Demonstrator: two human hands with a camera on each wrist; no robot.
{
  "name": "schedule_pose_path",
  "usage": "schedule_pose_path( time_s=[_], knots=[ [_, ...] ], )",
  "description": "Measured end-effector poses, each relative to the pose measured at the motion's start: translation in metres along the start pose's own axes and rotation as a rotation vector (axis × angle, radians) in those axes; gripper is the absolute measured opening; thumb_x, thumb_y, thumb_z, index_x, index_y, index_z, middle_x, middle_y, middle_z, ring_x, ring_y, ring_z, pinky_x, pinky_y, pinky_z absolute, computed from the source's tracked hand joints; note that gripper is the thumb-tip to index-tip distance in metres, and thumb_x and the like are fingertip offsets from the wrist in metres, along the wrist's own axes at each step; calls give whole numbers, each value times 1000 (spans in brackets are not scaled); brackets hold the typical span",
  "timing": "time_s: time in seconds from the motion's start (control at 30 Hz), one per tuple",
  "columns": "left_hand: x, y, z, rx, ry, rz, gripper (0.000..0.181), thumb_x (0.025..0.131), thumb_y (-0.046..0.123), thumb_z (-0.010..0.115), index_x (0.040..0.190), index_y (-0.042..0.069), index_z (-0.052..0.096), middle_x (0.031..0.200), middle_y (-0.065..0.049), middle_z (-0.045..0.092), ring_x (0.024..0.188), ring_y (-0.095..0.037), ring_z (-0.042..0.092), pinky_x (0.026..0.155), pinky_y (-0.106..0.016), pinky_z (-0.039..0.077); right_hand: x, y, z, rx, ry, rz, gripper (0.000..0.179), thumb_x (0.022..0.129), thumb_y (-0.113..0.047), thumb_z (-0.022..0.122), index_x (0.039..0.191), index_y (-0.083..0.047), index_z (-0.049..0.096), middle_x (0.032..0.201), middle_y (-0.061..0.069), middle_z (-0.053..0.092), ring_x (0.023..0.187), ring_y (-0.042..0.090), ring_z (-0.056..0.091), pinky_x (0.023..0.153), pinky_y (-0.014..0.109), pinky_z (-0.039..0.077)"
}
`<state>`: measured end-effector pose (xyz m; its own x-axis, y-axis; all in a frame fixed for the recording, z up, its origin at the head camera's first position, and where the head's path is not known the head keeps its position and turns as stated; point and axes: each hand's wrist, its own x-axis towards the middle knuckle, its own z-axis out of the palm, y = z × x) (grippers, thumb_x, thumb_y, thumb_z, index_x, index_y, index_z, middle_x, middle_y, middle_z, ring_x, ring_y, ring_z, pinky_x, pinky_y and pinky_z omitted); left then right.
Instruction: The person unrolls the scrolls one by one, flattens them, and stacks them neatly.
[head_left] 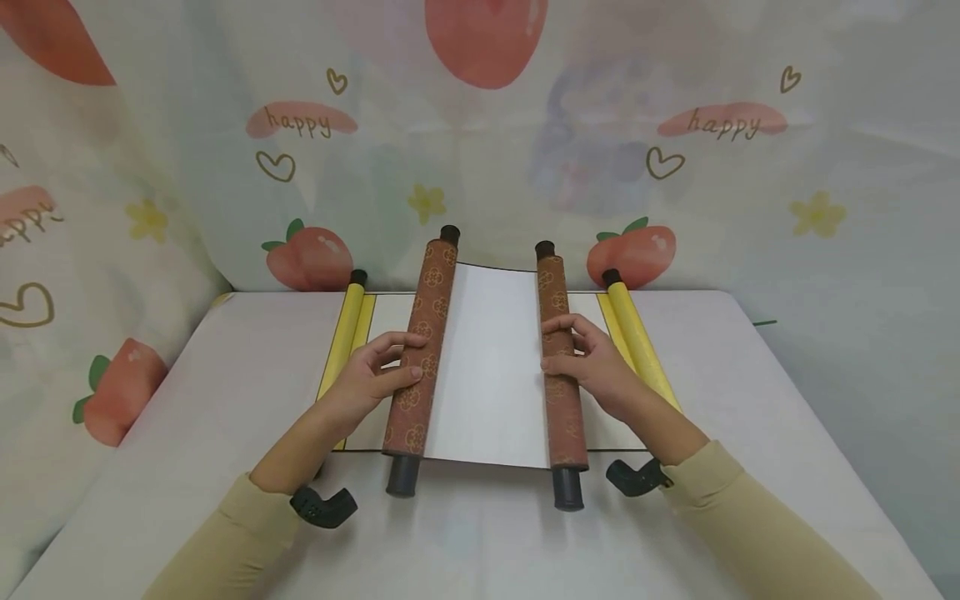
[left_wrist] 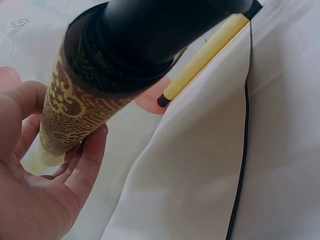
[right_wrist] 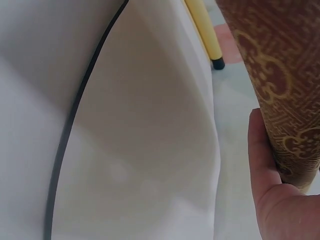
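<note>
A brown scroll with gold patterning is held partly unrolled, a stretch of blank white paper showing between its two rolls. My left hand grips the left roll near its middle, thumb and fingers around it. On the right roll, my right hand has its thumb and fingers curled about the brown backing. Black rod ends stick out of both rolls. Close up in the left wrist view, wound layers surround the black rod; the right wrist view shows the right thumb against the patterned surface.
Beneath the brown scroll, a second scroll with yellow rolls lies spread on the white table. A patterned cloth hangs behind the table's far edge. Black wrist mounts sit by both cuffs.
</note>
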<state>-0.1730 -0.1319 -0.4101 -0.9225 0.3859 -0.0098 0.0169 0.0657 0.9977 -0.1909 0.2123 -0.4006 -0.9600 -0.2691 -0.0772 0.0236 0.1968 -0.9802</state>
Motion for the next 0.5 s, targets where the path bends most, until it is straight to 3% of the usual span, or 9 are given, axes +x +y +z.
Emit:
schedule_pose_path(
  time_s=[0.27,0.5],
  knots=[
    [-1,-1,-1,9,7,4,40,96,18,68,134,17,55,140,-10,49,116,-28,58,84,-34,56,-1,1,-4,9,-9,18,46,93,-5,59,137,-9,46,142,22,38,117,35,49,85,36,53],
    [0,-2,0,-12,-6,-12,41,96,18,68,134,17,55,137,-12,50,111,-26,60,82,-35,57,-2,3,-6,-34,7,49,48,91,-18,73,133,-9,50,142,18,39,113,31,50,83,33,53]
  ],
)
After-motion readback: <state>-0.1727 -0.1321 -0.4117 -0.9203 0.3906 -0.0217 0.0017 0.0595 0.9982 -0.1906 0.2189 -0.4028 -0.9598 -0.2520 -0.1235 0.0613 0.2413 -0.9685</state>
